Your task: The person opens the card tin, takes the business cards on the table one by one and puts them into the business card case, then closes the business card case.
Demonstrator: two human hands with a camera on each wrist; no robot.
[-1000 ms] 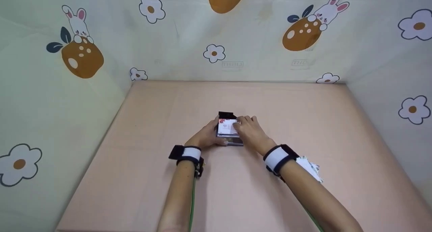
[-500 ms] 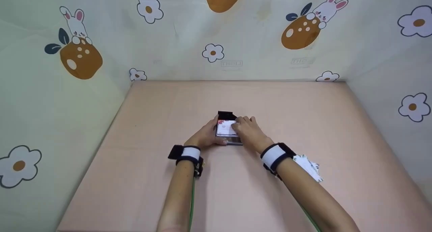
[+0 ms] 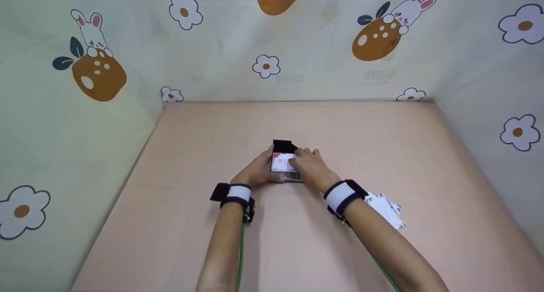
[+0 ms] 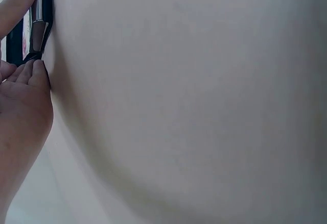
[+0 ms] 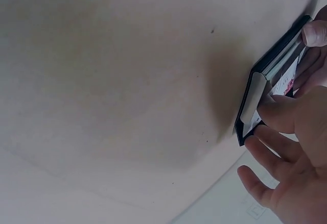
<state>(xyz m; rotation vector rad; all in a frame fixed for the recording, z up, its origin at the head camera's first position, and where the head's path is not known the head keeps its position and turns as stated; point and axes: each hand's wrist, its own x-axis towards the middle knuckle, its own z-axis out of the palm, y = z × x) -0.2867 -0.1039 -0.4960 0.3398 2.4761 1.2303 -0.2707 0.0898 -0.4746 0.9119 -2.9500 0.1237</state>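
Observation:
In the head view, a black card holder (image 3: pixel 294 177) with clear sleeves lies open at mid-table. A white card (image 3: pixel 279 161) with a red corner print sits on it, partly covered by fingers. My left hand (image 3: pixel 257 169) grips the holder's left side, thumb over its near edge. With thumb and fingers, my right hand (image 3: pixel 315 169) pinches the card's right side. The right wrist view shows the right thumb (image 5: pixel 281 114) on top near the thick sleeves, other fingers below the holder (image 5: pixel 254 99). How deep the card sits in a sleeve is hard to tell.
A loose, fanned pile of white cards (image 3: pixel 386 210) lies on the pinkish table (image 3: pixel 204 147), partly behind the right forearm. Patterned sheeting (image 3: pixel 229 41) walls off the back and both sides. Each wrist carries a strap with a green cable.
The card has slid slightly toward the near edge of the holder, and the right hand has moved a little with it. The left hand keeps its grip. The head view has shifted slightly.

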